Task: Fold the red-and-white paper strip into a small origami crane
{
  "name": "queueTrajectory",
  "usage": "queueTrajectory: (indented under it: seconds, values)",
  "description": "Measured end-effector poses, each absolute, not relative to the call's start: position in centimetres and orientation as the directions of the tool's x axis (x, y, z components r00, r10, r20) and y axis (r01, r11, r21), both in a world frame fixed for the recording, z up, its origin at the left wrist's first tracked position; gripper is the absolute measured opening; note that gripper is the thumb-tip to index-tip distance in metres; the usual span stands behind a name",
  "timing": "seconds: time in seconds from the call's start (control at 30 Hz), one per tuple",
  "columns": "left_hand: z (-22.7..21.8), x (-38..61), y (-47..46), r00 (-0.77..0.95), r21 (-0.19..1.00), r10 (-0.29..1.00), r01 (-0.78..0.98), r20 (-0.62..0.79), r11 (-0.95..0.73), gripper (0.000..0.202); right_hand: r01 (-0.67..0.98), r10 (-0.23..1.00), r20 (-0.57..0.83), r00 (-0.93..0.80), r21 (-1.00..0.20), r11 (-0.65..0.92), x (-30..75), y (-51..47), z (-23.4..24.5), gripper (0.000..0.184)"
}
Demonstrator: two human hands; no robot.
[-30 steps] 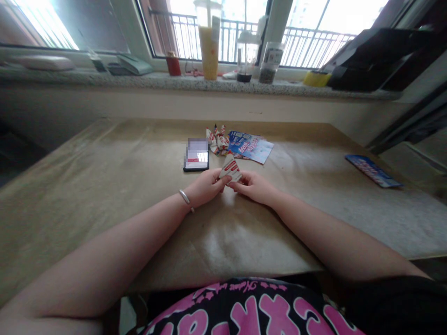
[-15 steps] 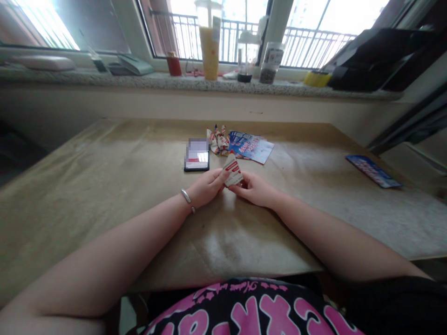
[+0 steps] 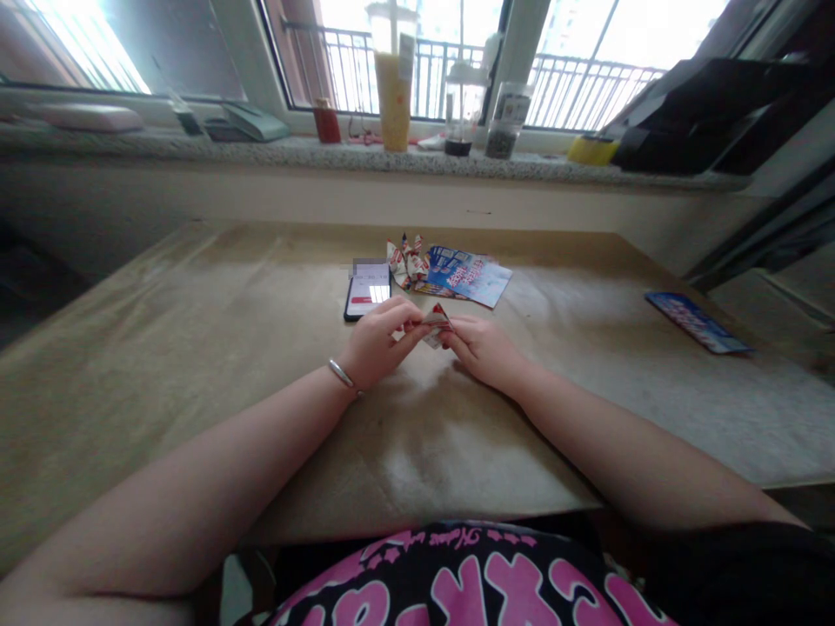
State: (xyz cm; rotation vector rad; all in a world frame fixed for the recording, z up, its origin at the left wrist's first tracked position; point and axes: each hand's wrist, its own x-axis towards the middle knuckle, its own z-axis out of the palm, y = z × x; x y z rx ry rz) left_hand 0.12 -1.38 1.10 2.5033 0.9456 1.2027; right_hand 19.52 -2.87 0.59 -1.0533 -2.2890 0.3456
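Note:
Between my two hands is a small folded piece of printed paper (image 3: 436, 337), white with red markings, one red-tipped corner pointing up. My left hand (image 3: 384, 341), with a silver bangle at the wrist, pinches its left side between thumb and fingers. On the other side, my right hand (image 3: 481, 346) grips its right edge, thumb toward me. Just beyond my left hand lies a phone (image 3: 361, 294) with a lit screen. Past my fingers sits a group of folded paper pieces (image 3: 408, 263) in similar print, beside a fanned pile of blue leaflets (image 3: 470, 276).
Another blue leaflet or stack (image 3: 697, 322) lies at the right of the covered table (image 3: 228, 348). On the granite sill (image 3: 261, 149) stand a tall yellow drink cup (image 3: 393, 100), a red container (image 3: 326, 122), clear containers (image 3: 505, 122), a yellow object (image 3: 592, 149) and a black bag-like object (image 3: 684, 117).
My left hand has risen and turned over, its fingers now on top of the paper and partly covering the phone. The paper has tilted from showing its broad face to a narrower folded shape.

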Motion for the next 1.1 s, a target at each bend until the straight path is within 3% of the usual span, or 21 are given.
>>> queueTrajectory:
  seconds: [0.2,0.5,0.6,0.7,0.77,0.9,1.1]
  values:
    - [1.0,0.1,-1.4,0.471,0.411,0.591,0.435,0.655,-0.801,0.016,0.616,0.745,0.496,-0.445,-0.434,0.657,19.6,-3.0,0.8,0.026]
    - [1.0,0.1,-1.3,0.471,0.405,0.576,0.419,0.668,-0.813,0.017,0.576,0.721,0.525,-0.453,-0.444,0.686,19.7,-3.2,0.9,0.025]
    - [0.8,0.1,-1.2,0.448,0.507,0.655,0.416,0.608,-0.755,0.014,0.595,0.758,0.480,-0.442,-0.476,0.648,19.7,-3.0,0.7,0.025]
    - [0.3,0.2,-1.0,0.382,0.681,0.778,0.383,0.498,-0.624,0.020,0.560,0.841,0.352,-0.412,-0.630,0.538,19.6,-2.6,0.2,0.023]
    - [0.1,0.3,-0.8,0.386,0.738,0.817,0.373,0.428,-0.562,0.025,0.516,0.883,0.250,-0.397,-0.735,0.440,19.5,-2.3,-0.2,0.025]
    - [0.2,0.4,-0.8,0.415,0.699,0.839,0.479,0.352,-0.531,0.020,0.576,0.910,0.209,-0.357,-0.718,0.391,19.4,-1.7,-0.9,0.033]
    - [0.4,0.6,-0.9,0.447,0.575,0.850,0.631,0.279,-0.521,0.028,0.665,0.918,0.282,-0.281,-0.633,0.398,19.5,-1.0,-1.3,0.039]
